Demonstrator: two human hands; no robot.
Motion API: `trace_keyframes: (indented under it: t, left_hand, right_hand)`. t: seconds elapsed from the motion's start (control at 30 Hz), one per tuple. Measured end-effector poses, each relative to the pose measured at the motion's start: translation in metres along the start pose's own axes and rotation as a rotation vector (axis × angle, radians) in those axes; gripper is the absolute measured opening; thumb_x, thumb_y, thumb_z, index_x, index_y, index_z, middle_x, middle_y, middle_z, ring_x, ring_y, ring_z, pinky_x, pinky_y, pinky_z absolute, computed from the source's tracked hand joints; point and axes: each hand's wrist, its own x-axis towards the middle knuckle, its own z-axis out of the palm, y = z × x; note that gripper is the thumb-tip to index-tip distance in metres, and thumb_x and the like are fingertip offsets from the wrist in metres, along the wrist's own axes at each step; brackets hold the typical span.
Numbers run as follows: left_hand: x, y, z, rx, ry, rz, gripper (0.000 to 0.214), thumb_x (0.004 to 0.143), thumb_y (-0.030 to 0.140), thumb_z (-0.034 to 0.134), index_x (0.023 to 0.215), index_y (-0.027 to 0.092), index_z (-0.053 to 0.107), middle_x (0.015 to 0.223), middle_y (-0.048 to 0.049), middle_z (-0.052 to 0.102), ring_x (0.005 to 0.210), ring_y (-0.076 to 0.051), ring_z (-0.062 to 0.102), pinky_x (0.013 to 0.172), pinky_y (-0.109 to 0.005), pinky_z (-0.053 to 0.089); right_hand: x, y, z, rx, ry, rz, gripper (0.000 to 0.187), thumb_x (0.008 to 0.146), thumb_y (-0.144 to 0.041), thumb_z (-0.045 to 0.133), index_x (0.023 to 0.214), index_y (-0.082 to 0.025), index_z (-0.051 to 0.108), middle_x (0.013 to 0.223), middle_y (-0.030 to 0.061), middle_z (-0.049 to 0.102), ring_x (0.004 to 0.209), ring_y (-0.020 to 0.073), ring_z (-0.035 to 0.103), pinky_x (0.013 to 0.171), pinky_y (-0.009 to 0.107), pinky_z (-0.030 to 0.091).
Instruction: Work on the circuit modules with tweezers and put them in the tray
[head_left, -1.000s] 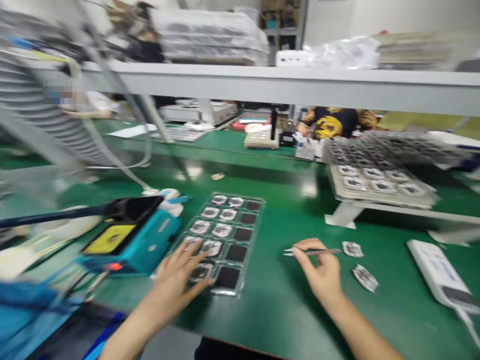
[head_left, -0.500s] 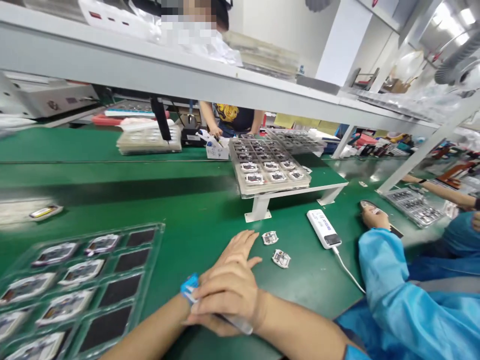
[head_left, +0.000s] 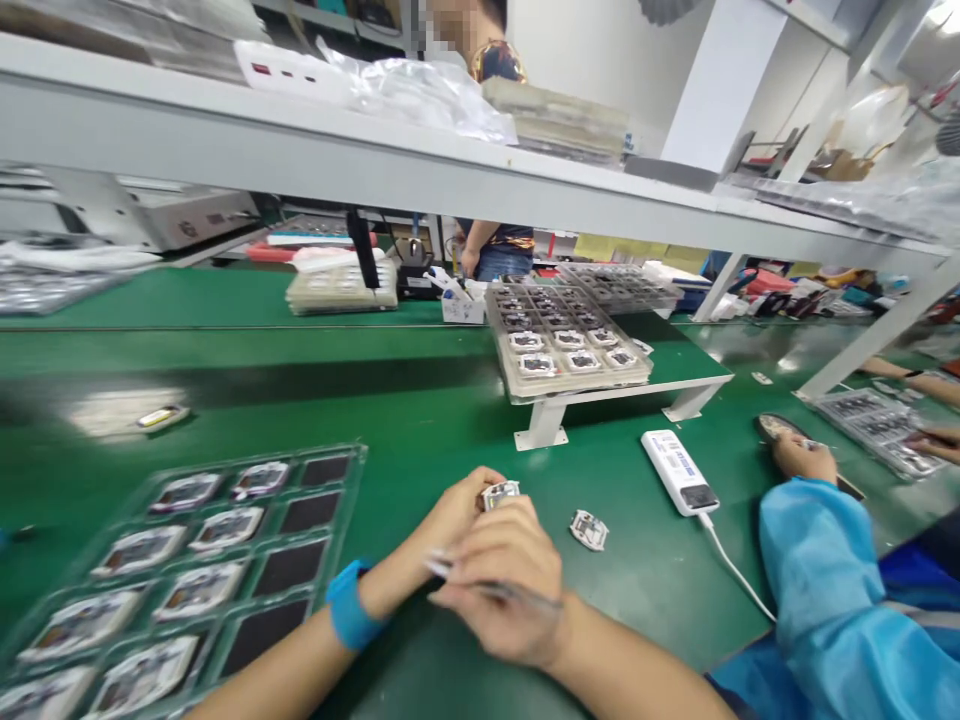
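Left hand [head_left: 442, 525] has lifted a small silver foil-wrapped module [head_left: 500, 495], fingers pinched on it; right hand [head_left: 510, 590] clamps slim steel tweezers [head_left: 487, 590] just below.

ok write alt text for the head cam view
Over a green workbench, the left hand, in a blue wrist strap, pinches a small silver-and-black module while the right hand holds tweezers below it. A clear tray of similar modules lies at view left; a co-worker's blue sleeve shows at view right.
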Motion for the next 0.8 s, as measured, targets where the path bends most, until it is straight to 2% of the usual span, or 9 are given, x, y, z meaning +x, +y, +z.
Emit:
trace_keyframes:
  t: [0.07, 0.13, 0.23, 0.3, 0.43, 0.6, 0.8]
  left_hand:
    - [-0.025, 0.005, -0.019, -0.023, -0.014, -0.069, 0.029, 0.063, 0.032, 0.079, 0.085, 0.02, 0.065, 0.07, 0.0026, 0.066, 0.068, -0.018, 0.061, 0.067, -0.03, 0.05]
    - [-0.051, 0.01, -0.033, -0.091, -0.009, -0.131, 0.038, 0.063, 0.028, 0.082, 0.096, 0.019, 0.066, 0.083, -0.0011, 0.07, 0.077, -0.018, 0.062, 0.071, -0.028, 0.048]
    - [-0.081, 0.012, -0.044, -0.2, 0.015, -0.232, 0.038, 0.073, 0.029, 0.079, 0.108, 0.019, 0.067, 0.087, -0.0022, 0.068, 0.076, -0.016, 0.059, 0.066, -0.025, 0.043]
    - [-0.092, 0.011, -0.047, -0.268, 0.041, -0.268, 0.034, 0.079, 0.033, 0.074, 0.11, 0.019, 0.067, 0.084, -0.0015, 0.064, 0.07, -0.015, 0.055, 0.062, -0.025, 0.04]
    - [-0.099, 0.009, -0.047, -0.374, 0.076, -0.271, 0.03, 0.081, 0.034, 0.07, 0.107, 0.019, 0.068, 0.089, -0.0025, 0.063, 0.074, -0.016, 0.055, 0.066, -0.027, 0.04]
    - [-0.099, 0.008, -0.045, -0.307, 0.075, -0.256, 0.032, 0.079, 0.037, 0.069, 0.104, 0.018, 0.066, 0.078, 0.0003, 0.061, 0.069, -0.015, 0.053, 0.062, -0.027, 0.038]
    - [-0.097, 0.003, -0.039, -0.259, 0.049, -0.202, 0.033, 0.075, 0.031, 0.069, 0.103, 0.017, 0.061, 0.076, 0.0022, 0.061, 0.069, -0.014, 0.052, 0.063, -0.027, 0.039]
  right_hand:
    - [0.001, 0.0, 0.0, 0.028, 0.11, 0.155, 0.003, 0.086, -0.025, 0.069, 0.086, -0.026, 0.067, 0.08, 0.0039, 0.077, 0.072, 0.0222, 0.072, 0.075, 0.04, 0.054]
    - [0.0, 0.003, 0.0, 0.065, 0.17, 0.334, 0.004, 0.086, -0.026, 0.07, 0.083, -0.024, 0.067, 0.08, 0.0051, 0.075, 0.075, 0.0219, 0.071, 0.073, 0.038, 0.056]
    - [-0.004, 0.008, 0.004, 0.157, 0.128, 0.572, 0.008, 0.085, -0.029, 0.071, 0.083, -0.022, 0.068, 0.083, 0.0053, 0.074, 0.08, 0.0204, 0.071, 0.074, 0.033, 0.058]
    - [-0.007, 0.011, 0.007, 0.194, 0.072, 0.649, 0.009, 0.085, -0.029, 0.071, 0.084, -0.021, 0.068, 0.083, 0.0044, 0.074, 0.079, 0.0191, 0.071, 0.073, 0.031, 0.058]
    - [-0.015, 0.014, 0.015, 0.153, -0.011, 0.632, 0.007, 0.083, -0.027, 0.072, 0.084, -0.021, 0.07, 0.083, 0.0045, 0.075, 0.079, 0.0195, 0.071, 0.074, 0.032, 0.057]
    - [-0.02, 0.014, 0.019, 0.103, -0.041, 0.572, 0.006, 0.084, -0.027, 0.074, 0.081, -0.023, 0.071, 0.079, 0.0043, 0.076, 0.076, 0.0213, 0.071, 0.072, 0.036, 0.055]
    - [-0.02, 0.014, 0.02, 0.048, -0.194, 0.318, 0.006, 0.085, -0.02, 0.076, 0.082, -0.025, 0.073, 0.08, 0.0024, 0.079, 0.073, 0.021, 0.073, 0.076, 0.038, 0.05]
